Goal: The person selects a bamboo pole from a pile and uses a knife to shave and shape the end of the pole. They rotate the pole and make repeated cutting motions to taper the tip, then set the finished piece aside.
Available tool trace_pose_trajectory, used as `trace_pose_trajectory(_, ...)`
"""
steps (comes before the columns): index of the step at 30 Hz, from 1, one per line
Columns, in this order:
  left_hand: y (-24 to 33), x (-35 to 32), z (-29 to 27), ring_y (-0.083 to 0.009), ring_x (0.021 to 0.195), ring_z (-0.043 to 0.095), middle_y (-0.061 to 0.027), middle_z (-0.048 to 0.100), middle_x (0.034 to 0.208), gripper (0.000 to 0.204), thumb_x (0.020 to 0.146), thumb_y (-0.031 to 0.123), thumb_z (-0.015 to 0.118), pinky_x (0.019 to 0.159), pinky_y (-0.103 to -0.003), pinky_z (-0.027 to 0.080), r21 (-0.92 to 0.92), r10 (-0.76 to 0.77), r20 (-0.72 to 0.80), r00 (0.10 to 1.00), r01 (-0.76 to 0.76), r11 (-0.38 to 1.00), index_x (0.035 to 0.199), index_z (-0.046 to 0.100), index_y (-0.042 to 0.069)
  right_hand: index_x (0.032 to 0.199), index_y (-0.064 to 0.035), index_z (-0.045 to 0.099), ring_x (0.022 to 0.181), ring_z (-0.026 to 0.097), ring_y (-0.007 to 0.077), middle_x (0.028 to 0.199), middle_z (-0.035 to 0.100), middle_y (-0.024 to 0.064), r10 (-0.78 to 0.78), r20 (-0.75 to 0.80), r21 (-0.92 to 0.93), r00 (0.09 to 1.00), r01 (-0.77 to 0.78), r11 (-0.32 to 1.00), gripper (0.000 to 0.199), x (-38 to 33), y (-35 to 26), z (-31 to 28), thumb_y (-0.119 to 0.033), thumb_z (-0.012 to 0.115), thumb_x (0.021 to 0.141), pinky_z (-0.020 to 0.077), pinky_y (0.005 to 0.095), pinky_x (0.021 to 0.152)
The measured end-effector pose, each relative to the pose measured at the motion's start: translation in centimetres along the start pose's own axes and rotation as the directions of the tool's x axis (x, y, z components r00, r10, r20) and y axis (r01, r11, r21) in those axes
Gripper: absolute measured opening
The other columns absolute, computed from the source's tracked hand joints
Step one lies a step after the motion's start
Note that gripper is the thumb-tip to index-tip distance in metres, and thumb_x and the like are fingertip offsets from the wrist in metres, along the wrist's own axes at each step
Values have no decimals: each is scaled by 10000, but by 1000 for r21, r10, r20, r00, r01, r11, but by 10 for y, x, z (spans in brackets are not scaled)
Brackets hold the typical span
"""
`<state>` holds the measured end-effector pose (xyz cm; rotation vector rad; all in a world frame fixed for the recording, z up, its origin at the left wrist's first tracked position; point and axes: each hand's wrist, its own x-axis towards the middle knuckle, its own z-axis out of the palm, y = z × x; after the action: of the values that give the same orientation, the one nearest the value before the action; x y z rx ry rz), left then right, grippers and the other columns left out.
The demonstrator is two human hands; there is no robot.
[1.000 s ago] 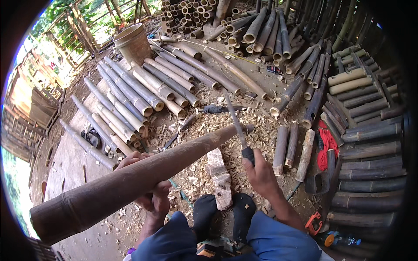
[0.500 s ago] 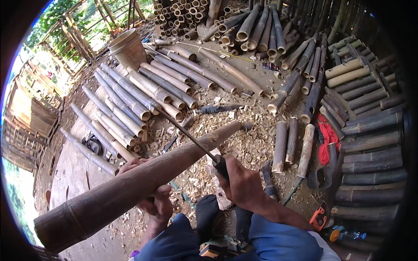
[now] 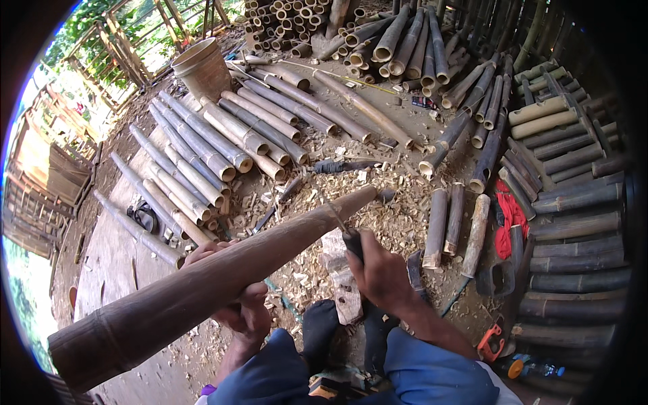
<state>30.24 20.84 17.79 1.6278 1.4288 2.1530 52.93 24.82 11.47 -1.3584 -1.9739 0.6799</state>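
Note:
A thick brown bamboo pole [image 3: 196,290] slants across in front of me, its wide end low at the left and its narrower end over the wood chips. My left hand [image 3: 246,307] is wrapped round it from below, with fingertips showing on the far side. In my right hand [image 3: 386,273] is the black handle of a long-bladed knife [image 3: 336,214]. The blade points up and away, seen nearly edge-on, and crosses the pole near its narrow end. Whether it touches the pole I cannot tell. Below stands a pale wood block [image 3: 345,287], partly covered by the pole.
Rows of cut bamboo poles [image 3: 202,138] lie at the left, and more are stacked right [image 3: 574,260] and at the back. Wood chips [image 3: 297,287] litter the ground. A bucket [image 3: 202,71], a red cloth [image 3: 509,219], an orange-handled tool [image 3: 491,343] and a bottle [image 3: 540,368] are around.
My right hand has turned the knife: its blade, earlier stretched far to the upper left, now looks much shorter and steeper. The pole and my left hand have barely moved.

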Motion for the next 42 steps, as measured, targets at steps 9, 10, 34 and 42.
trace_pose_trajectory(9,-14,-8,3,-284,1166,542,-162,468,1304,925,884,611,797,1024,-464,482,33,-10,11,1000,10,999,1422,396,-26,1179,-7,518,692,729,408,855,712,229,-187,-232,106,955,216,971,332,-7,-24,-18,-280,648,1041,565,508,561)
trace_pose_trajectory(10,-14,-7,2,-283,1164,543,-164,467,1301,924,880,602,803,1029,-467,482,47,-28,7,1000,27,999,1419,396,-28,1168,-19,524,678,729,386,842,710,209,-209,-192,22,959,218,976,303,-7,-9,-9,-247,667,1029,568,475,555)
trace_pose_trajectory(34,-19,-8,22,-252,1114,511,-124,454,1190,835,859,555,831,1023,-507,482,-264,-62,14,998,63,962,1352,410,28,1145,-3,534,804,719,496,861,716,267,282,79,22,956,-284,958,395,-17,18,-48,-390,573,1075,552,567,677)
trace_pose_trajectory(42,-13,-9,25,-268,1124,532,-123,456,1211,849,860,545,836,1024,-502,488,-253,-48,-1,999,46,966,1367,410,14,1299,31,494,780,722,499,824,703,304,187,166,-194,968,-154,969,427,2,17,-28,-320,589,1075,559,580,665)
